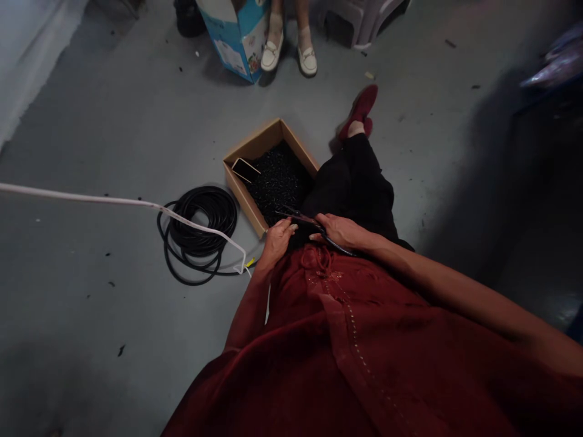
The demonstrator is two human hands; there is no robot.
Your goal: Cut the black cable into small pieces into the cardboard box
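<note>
In the lap, my right hand (341,230) is closed around a pair of scissors (298,215) with dark handles. Their blades point left, over the near edge of an open cardboard box (243,197). My left hand (279,238) is beside the blade tips with its fingers pinched together; what they hold is too dark to make out. Many small black pieces (277,179) fill the box. On the floor to its left lies a coil of black tubing (200,221), one end of which runs toward my left forearm and disappears behind it.
A flat black item with a light rim (246,170) rests in the box. A pale cord (113,201) crosses above the coil. Ahead are a blue carton (232,42), another person's white shoes (308,60) and a plastic stool (362,24). Dark scraps (121,350) dot the floor.
</note>
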